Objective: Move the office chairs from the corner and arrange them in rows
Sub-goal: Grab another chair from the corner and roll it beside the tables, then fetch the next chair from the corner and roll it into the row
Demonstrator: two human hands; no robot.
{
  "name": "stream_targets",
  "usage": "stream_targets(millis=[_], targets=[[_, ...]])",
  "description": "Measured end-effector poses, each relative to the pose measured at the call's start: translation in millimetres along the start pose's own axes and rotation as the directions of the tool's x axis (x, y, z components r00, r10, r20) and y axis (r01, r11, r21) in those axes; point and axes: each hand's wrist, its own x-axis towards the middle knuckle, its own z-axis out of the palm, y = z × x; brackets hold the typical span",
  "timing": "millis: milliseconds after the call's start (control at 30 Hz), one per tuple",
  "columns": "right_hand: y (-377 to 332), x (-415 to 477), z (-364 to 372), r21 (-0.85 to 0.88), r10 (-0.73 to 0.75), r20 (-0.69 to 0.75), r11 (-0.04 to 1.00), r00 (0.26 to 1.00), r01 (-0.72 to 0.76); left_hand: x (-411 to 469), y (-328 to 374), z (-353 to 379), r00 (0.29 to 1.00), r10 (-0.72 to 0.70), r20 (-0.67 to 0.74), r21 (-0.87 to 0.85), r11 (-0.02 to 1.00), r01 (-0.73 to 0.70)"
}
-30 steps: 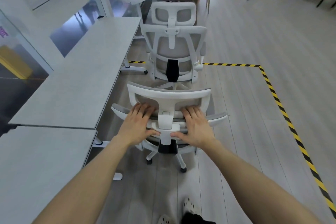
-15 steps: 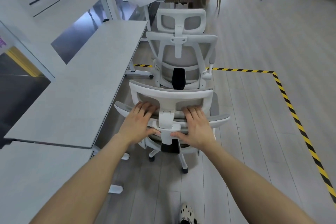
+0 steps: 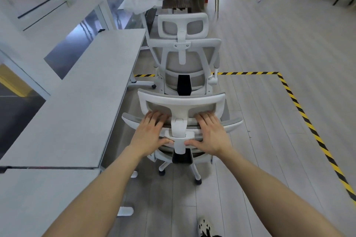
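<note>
2 chairs stand in line ahead of us. The near chair is straight in front with its back to us, just short of the far chair. Our left hand and right hand press flat on its backrest, fingers spread, equally near. A desk runs along the left.
</note>
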Motion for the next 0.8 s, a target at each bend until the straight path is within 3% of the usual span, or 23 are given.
stream_targets(millis=[200, 267, 400, 467, 600, 800], targets=[[-25, -22, -13, -0.044, 0.1, 0.086, 0.994, 0.991, -0.096, -17, 12, -30, 0.996, 0.017, 0.085, -0.062, 0.998, -0.012], [-35, -35, -19, -0.039, 0.136, 0.114, 0.99, 0.984, -0.132, -33, 15, -43, 0.998, 0.041, 0.037, -0.072, 0.997, -0.038], [-55, -84, -33, 0.015, 0.232, 0.106, 0.972, 0.967, -0.235, -68, 29, -55, 0.976, 0.09, -0.197, -0.102, 0.988, -0.112], [-63, -117, -40, 0.012, 0.308, 0.128, 0.95, 0.943, -0.312, -81, 47, -55, 0.974, 0.156, -0.162, -0.109, 0.978, -0.175], [-62, -211, -51, -0.018, 0.516, 0.216, 0.851, 0.829, -0.525, -92, 116, -49, 0.898, 0.43, 0.089, -0.072, 0.902, -0.425], [-31, -389, -86, -0.064, 0.808, 0.197, 0.576, 0.555, -0.815, -90, 277, -45, 0.665, 0.677, 0.315, -0.007, 0.703, -0.711]])
